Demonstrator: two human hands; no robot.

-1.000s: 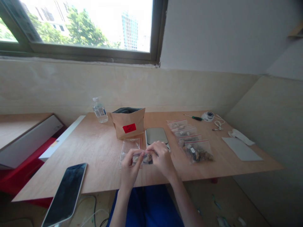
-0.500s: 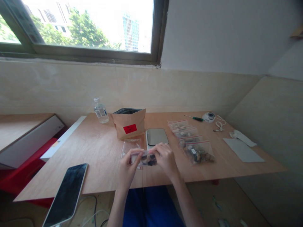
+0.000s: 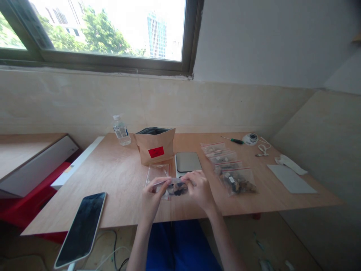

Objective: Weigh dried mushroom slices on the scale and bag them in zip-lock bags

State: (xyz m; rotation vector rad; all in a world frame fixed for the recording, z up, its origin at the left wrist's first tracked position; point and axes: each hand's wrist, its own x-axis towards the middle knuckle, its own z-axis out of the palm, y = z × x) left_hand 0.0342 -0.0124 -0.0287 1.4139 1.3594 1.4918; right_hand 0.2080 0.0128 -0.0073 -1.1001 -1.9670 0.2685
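Note:
Between my hands is a clear zip bag [image 3: 177, 188] with dark and brown pieces inside, held above the table's front part. My left hand [image 3: 153, 194] pinches its left end between thumb and fingers. The right end is gripped by my right hand [image 3: 199, 188], whose fingers lie along the top edge. Just beyond my left hand, a flat clear zip bag [image 3: 158, 172] lies on the table. A kitchen scale [image 3: 188, 162] with a metal plate sits past my right hand, its front partly hidden. Behind the flat bag stands a brown paper pouch [image 3: 153, 145] with its top open and a red label.
Several filled zip bags [image 3: 238, 180] overlap on the right. Farther right are a screwdriver [image 3: 237, 141], a white dome camera [image 3: 250, 139] with its cable, and a white sheet [image 3: 291, 178]. A water bottle [image 3: 122, 131] stands at back left. A phone [image 3: 81, 229] is near the front left.
Both hands still hold the filled zip bag in nearly the same place. Its right end shows slightly more brown contents. The whole view has shifted a little.

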